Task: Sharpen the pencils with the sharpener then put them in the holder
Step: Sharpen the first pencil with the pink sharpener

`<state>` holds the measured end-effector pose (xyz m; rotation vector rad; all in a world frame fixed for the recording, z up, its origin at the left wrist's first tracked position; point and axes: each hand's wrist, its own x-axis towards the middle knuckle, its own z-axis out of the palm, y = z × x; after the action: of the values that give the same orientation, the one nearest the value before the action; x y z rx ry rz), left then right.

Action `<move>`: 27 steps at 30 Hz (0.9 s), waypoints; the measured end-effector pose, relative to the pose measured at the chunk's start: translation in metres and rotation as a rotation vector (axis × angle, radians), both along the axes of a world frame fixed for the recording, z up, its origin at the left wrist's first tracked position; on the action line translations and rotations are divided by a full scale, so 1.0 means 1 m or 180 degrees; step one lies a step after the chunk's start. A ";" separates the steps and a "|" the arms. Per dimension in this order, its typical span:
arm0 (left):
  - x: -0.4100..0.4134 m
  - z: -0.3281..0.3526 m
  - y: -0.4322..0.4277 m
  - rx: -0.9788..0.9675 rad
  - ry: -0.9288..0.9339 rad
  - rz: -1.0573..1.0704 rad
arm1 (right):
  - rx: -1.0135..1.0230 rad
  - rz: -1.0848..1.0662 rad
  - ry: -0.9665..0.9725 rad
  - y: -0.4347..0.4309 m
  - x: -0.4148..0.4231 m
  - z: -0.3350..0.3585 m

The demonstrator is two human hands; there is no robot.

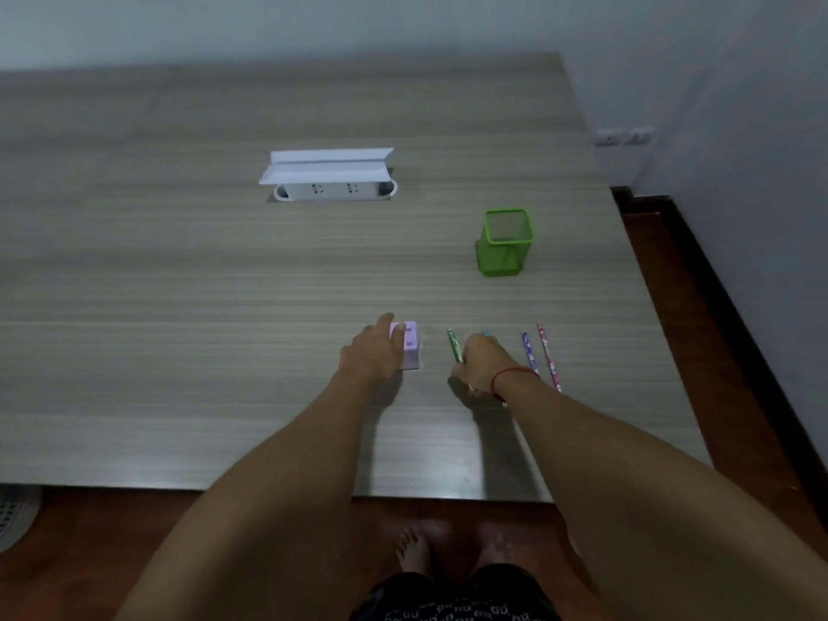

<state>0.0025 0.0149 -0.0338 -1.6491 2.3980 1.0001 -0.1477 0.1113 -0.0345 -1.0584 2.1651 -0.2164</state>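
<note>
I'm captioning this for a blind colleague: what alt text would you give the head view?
A person's left hand grips a purple sharpener on a wooden table, while the right hand is down among the pencils lying beside it. A green mesh holder stands farther back, with no pencil showing in it.

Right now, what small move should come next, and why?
Probably lift the green patterned pencil toward the lilac plastic sharpener: the right hand pinches it, the left hand holds the sharpener, and the green mesh holder looks empty.
</note>
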 end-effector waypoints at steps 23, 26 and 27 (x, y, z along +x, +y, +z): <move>-0.009 0.000 -0.017 0.0132 0.0135 -0.0177 | 0.0096 0.1585 0.0408 0.036 0.104 0.005; -0.005 0.002 -0.020 0.0108 0.0089 -0.0152 | 0.0201 0.1738 0.0231 0.026 0.110 0.000; -0.004 0.003 -0.019 0.0083 0.0100 -0.0150 | 0.0232 0.1732 0.0153 0.023 0.104 -0.001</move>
<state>-0.0016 -0.0041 -0.0308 -1.5724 2.4207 1.0528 -0.0433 0.1346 -0.0352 -1.5695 1.8249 0.1398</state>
